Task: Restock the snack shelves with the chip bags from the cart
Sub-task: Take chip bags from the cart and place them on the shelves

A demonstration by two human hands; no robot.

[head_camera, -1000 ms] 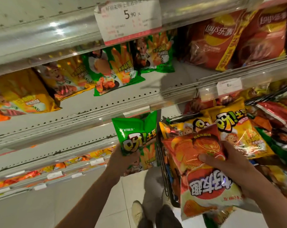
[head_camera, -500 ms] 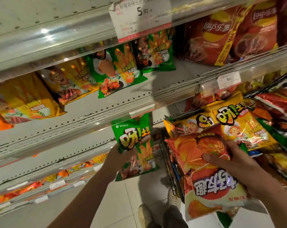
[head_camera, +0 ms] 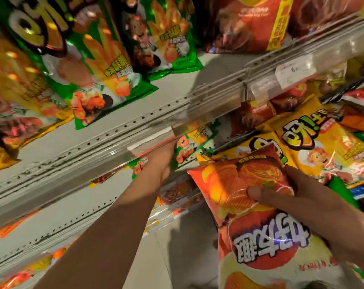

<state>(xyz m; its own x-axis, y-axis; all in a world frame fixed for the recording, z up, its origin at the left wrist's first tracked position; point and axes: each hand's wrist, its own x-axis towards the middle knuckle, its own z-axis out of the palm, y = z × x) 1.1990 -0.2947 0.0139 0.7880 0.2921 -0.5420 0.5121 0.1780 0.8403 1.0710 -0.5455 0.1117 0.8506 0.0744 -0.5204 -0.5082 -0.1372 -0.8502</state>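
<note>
Chip bags: an orange bag [head_camera: 258, 213] is held low at right, printed side facing the camera, its upper edge overlapping a yellow bag [head_camera: 322, 144] heaped in the cart behind it. The right hand [head_camera: 314, 207] grips the orange bag from its right edge; the thumb lies flat across the front and the remaining fingers curl out of sight behind the packet. The left hand [head_camera: 162, 161] reaches under the front rail [head_camera: 106, 151] of the middle shelf [head_camera: 197, 80]. Its fingers are hidden by the rail and by a green bag [head_camera: 191, 142] just beyond it, so whether they clasp that bag cannot be told. The green bag sits in the tier below the rail, only its lower part visible. On the middle shelf, two more green bags [head_camera: 106, 65] lean side by side, with a yellow packet [head_camera: 20, 101] at far left; a strip of bare perforated shelf runs between their lower edges and the rail, widening toward the right. Red bags [head_camera: 254, 21] stand farther right on the same tier. A price tag [head_camera: 293, 73] is clipped to the rail at right. Pale floor [head_camera: 177, 257] shows between the forearms, below the lower shelf edge.
</note>
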